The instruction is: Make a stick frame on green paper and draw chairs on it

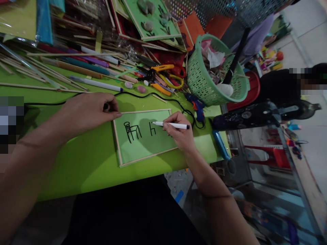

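A green sheet (138,149) edged with thin wooden sticks lies on the green table. Black lines form a chair-like drawing (133,131) on its left part, and a smaller h-like mark (152,129) stands to the right. My right hand (180,131) grips a white marker (176,125), its tip at the top of the smaller mark. At the sheet's upper left corner rests my left hand (94,109), fingers curled around a small dark object, perhaps a marker cap, with thumb and fingertip near the stick edge.
Wooden sticks, pens and orange-handled pliers (162,68) crowd the table's back. A black cable (150,94) runs behind the sheet to a blue glue gun (198,107). Beyond stands a green basket (201,81). A blue case (221,144) lies at the right edge; a person (278,85) is farther right.
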`<state>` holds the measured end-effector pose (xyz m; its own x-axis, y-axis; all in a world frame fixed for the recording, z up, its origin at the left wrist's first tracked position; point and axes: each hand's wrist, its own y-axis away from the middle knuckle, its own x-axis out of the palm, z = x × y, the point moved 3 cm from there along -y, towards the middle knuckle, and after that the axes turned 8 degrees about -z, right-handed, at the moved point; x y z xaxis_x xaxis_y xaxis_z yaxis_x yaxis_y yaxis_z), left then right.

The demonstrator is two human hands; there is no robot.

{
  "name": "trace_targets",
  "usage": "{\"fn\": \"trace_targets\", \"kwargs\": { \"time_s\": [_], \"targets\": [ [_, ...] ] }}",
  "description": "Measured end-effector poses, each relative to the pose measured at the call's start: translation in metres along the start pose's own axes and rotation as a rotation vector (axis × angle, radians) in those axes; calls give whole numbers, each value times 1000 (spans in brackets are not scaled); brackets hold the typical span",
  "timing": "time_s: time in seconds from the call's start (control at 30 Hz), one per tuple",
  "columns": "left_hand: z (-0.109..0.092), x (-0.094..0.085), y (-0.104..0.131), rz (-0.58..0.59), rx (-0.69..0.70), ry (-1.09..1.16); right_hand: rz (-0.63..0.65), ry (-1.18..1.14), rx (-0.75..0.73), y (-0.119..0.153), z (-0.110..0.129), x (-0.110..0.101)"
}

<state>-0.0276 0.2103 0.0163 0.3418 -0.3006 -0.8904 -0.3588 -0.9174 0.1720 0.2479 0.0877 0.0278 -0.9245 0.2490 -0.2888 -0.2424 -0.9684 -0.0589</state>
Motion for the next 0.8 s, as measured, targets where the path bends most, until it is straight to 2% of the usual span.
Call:
{"fn": "trace_targets", "kwargs": {
  "time_s": [0.8],
  "targets": [
    [-4, -2, 1, 17, 17, 13, 13, 47, 3, -1, 0, 0]
  ]
}}
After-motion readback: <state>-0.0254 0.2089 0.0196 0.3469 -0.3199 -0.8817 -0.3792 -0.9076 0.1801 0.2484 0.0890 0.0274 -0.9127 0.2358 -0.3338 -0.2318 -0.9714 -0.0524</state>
